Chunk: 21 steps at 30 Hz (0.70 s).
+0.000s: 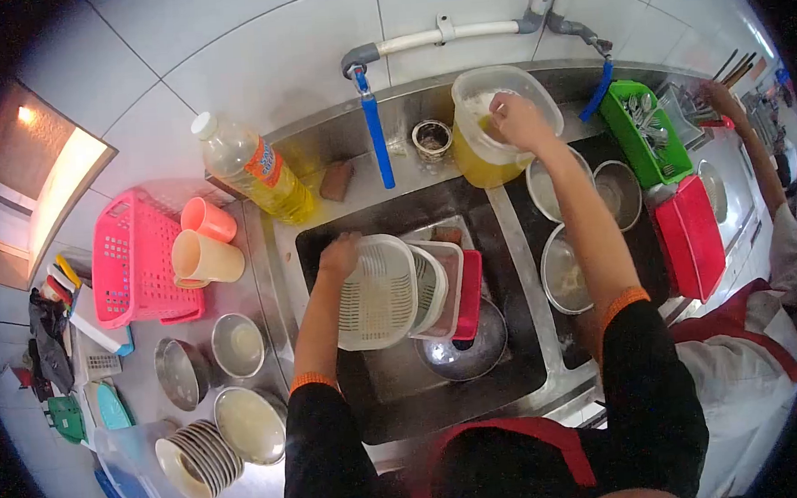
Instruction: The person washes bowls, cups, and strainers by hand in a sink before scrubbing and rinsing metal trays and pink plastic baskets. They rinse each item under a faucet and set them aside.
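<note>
My left hand (342, 254) grips the rim of a white slotted plastic basket (376, 296), tilted over the left sink basin (400, 418). Behind it in the basin are a second white basket (430, 288), a pale tray (448, 262), a red plastic container (470, 290) and a round metal bowl (469, 359). My right hand (523, 123) reaches into a clear plastic tub (485, 166) of yellow, foamy liquid. Its fingers are curled at the foam, and whatever they hold is hidden.
A blue-handled tap (375, 132) hangs over the sink; a bottle of yellow liquid (266, 179) stands left of it. Metal bowls (567, 275) sit in the right basin, near a green cutlery basket (661, 146). Stacked plates (189, 472) stand at left. Another person's arm (750, 145) is at right.
</note>
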Each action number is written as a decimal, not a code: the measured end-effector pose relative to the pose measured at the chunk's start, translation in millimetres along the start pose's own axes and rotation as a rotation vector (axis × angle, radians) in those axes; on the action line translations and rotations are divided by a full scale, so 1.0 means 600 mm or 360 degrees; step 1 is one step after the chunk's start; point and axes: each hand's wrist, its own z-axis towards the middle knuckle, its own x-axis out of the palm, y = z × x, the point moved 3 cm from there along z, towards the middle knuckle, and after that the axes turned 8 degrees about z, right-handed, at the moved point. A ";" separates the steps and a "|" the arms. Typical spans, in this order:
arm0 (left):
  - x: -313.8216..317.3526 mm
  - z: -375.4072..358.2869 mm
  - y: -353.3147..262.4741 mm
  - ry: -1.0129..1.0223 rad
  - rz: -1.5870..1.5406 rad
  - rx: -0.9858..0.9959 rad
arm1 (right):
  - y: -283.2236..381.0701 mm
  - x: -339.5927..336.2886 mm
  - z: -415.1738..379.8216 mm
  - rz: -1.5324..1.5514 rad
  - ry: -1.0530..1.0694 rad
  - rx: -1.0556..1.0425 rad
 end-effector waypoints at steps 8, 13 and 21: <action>-0.043 0.006 -0.006 -0.0179 -0.0158 0.0297 | -0.047 0.098 0.045 -0.0437 0.0882 0.0049; -0.068 -0.002 -0.019 -0.0251 -0.0578 0.0503 | -0.012 0.057 0.043 -0.0258 0.0758 -0.0018; -0.221 -0.055 -0.046 -0.0445 -0.0202 0.0285 | 0.080 -0.025 -0.024 0.2243 0.0198 0.0433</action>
